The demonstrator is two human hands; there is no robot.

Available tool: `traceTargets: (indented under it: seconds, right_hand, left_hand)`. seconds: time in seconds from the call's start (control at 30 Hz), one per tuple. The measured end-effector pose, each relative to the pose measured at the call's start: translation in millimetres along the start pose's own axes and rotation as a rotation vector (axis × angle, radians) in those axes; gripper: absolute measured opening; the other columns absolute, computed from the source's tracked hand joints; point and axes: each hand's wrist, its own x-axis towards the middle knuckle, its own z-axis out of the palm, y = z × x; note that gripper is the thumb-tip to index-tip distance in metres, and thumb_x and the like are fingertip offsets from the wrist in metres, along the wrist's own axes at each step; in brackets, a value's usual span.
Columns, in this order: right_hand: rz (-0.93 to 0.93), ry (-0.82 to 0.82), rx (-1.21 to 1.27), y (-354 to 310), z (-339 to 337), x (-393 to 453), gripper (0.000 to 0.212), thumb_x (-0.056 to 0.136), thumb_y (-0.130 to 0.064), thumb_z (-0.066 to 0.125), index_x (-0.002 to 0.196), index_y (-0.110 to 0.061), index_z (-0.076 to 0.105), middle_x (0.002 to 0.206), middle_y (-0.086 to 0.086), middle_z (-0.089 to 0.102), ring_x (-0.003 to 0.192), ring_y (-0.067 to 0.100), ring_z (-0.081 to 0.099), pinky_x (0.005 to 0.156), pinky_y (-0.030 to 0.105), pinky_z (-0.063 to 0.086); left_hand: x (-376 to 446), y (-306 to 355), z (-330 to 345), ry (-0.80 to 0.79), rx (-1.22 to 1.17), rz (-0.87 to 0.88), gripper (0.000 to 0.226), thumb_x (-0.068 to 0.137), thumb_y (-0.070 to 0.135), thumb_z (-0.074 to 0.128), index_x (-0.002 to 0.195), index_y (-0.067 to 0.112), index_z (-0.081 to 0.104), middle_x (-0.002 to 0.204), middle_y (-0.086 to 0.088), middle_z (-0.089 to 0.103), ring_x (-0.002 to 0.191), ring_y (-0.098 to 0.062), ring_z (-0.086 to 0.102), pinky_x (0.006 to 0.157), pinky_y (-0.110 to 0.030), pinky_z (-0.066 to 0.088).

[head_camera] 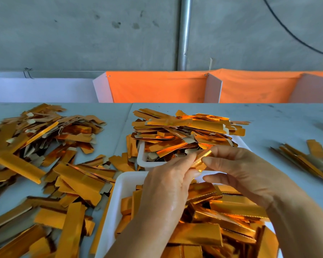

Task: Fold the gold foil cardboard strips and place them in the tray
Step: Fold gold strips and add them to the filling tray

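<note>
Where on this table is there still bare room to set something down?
Mostly the far right, between the heaped far tray and the small bundle of strips. A narrow gap separates the left pile from that tray. The left side and near tray are crowded.

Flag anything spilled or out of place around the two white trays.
The far tray is heaped past its rim, and gold strips have slid over its left edge onto the table. The near tray is also full. Both hands hold one strip between the trays.
</note>
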Motion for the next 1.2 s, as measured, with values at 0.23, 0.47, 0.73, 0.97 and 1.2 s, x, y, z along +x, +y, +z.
traceTargets:
  seconds: [0.23, 0.47, 0.73, 0.97, 1.2]
  right_hand:
    - [-0.004, 0.084, -0.242, -1.0, 2.7, 0.7, 0.01, 0.089, -0.015, 0.063, 0.089, -0.011, 0.072, 0.093, 0.005, 0.075, 0.089, 0.015, 0.072, 0.079, 0.031, 0.057]
    - [-0.033, 0.165, -0.277, -3.9, 7.0, -0.4, 0.006, 0.086, -0.01, 0.066, 0.088, -0.005, 0.069, 0.094, 0.0, 0.074, 0.08, 0.015, 0.073, 0.075, 0.026, 0.06]
    - [-0.222, 0.332, -0.458, -5.9, 1.3, -1.0, 0.027, 0.08, -0.015, 0.074, 0.095, -0.033, 0.061, 0.099, -0.015, 0.068, 0.092, 0.009, 0.067, 0.08, 0.033, 0.056]
    - [-0.227, 0.104, -0.261, -4.0, -7.1, -3.5, 0.019, 0.082, -0.013, 0.066, 0.085, -0.03, 0.075, 0.082, -0.002, 0.07, 0.078, 0.012, 0.068, 0.068, 0.019, 0.054]
    - [-0.189, 0.074, -0.171, -3.9, -9.2, -3.4, 0.009, 0.074, -0.022, 0.066, 0.075, -0.023, 0.074, 0.082, 0.005, 0.071, 0.074, 0.016, 0.066, 0.063, 0.02, 0.052]
  left_hand:
    - [2.6, 3.3, 1.4, -0.049, 0.024, -0.034, 0.039, 0.094, 0.028, 0.049, 0.133, 0.028, 0.052, 0.115, 0.01, 0.065, 0.104, -0.004, 0.059, 0.088, -0.017, 0.048]
    - [2.8, 3.1, -1.2, -0.083, 0.065, -0.096, 0.04, 0.096, 0.03, 0.044, 0.135, 0.031, 0.048, 0.113, 0.01, 0.065, 0.103, -0.006, 0.059, 0.088, -0.019, 0.049]
    - [1.6, 4.6, -4.3, -0.184, 0.012, -0.202, 0.039, 0.097, 0.024, 0.046, 0.135, 0.029, 0.044, 0.111, 0.007, 0.065, 0.1, -0.012, 0.062, 0.087, -0.028, 0.052]
    - [6.8, 5.0, -11.4, -0.388, 0.094, -0.172, 0.05, 0.092, 0.015, 0.057, 0.137, 0.023, 0.035, 0.108, -0.003, 0.063, 0.095, -0.02, 0.065, 0.091, -0.031, 0.05]
    - [3.5, 1.7, -11.8, -0.371, 0.043, -0.089, 0.046, 0.096, 0.022, 0.05, 0.138, 0.026, 0.034, 0.102, 0.002, 0.062, 0.09, -0.013, 0.063, 0.088, -0.026, 0.049]
